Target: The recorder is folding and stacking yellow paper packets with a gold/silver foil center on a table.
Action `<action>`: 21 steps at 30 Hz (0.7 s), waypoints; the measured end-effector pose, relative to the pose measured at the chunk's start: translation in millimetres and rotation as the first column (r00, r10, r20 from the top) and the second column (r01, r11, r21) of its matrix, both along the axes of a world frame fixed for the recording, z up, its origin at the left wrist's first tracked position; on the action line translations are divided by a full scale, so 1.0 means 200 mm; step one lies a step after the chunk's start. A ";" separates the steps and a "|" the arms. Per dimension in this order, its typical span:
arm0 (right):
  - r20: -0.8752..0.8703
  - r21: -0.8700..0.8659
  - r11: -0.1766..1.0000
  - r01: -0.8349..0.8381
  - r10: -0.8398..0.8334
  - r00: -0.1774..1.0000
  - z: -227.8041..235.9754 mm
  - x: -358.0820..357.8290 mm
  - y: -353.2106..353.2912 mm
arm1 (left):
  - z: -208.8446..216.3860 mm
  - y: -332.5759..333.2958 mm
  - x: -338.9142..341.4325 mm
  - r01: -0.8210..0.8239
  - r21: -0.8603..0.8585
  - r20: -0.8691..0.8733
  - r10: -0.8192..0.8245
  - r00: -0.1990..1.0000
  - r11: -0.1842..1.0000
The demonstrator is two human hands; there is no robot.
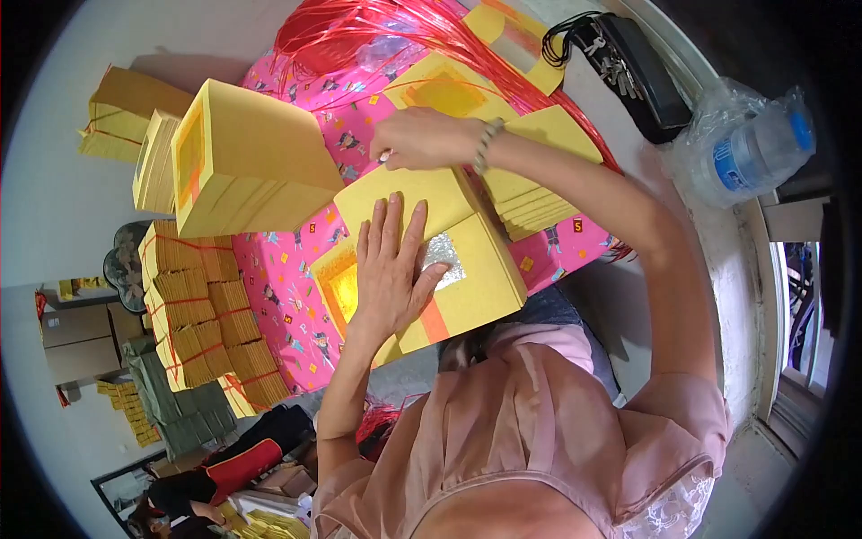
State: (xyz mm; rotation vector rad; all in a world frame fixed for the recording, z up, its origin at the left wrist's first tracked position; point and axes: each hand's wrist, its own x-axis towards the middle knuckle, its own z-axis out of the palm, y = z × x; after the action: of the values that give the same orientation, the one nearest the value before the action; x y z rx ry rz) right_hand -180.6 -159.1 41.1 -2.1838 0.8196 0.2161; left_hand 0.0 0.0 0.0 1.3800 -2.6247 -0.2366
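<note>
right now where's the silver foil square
In the head view, the silver foil square sits just right of centre on the yellow paper stack, partly covered by the left hand.

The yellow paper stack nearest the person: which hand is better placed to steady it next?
Probably the left hand: it lies flat on the yellow paper stack, thumb over the silver patch. The right hand is curled near the stack's far edge, so it seems less suited to pressing down.

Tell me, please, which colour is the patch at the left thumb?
The patch is shiny silver; it shows best in the head view, the only one.
</note>
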 end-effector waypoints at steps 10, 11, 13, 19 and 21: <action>0.303 -0.531 0.815 0.232 -0.073 0.950 -0.22 -0.17 0.73 | -0.02 0.01 -0.01 0.030 -0.058 -0.038 -0.032 0.999 0.998; 0.298 -0.533 0.817 0.221 -0.063 0.953 -0.22 -0.18 0.73 | -0.02 0.01 -0.01 0.020 -0.059 -0.044 -0.023 0.999 0.998; 0.316 -0.538 0.812 0.227 -0.055 0.947 -0.25 -0.18 0.72 | -0.02 0.01 0.00 0.015 -0.042 -0.068 -0.018 0.998 0.999; 0.268 -0.543 0.822 0.170 -0.021 0.963 -0.24 -0.18 0.71 | -0.02 0.03 0.08 0.037 0.029 -0.084 -0.035 0.996 0.999; 0.258 -0.554 0.816 0.165 -0.020 0.966 -0.23 -0.18 0.71 | -0.02 0.03 0.11 0.034 0.058 -0.150 -0.025 0.988 0.998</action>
State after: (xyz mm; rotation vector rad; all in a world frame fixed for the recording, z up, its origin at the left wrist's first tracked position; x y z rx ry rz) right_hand -216.1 -17.3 -4.8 -2.6452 0.9319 -0.3995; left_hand 22.1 6.6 -4.9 1.2889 -2.5354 -0.4100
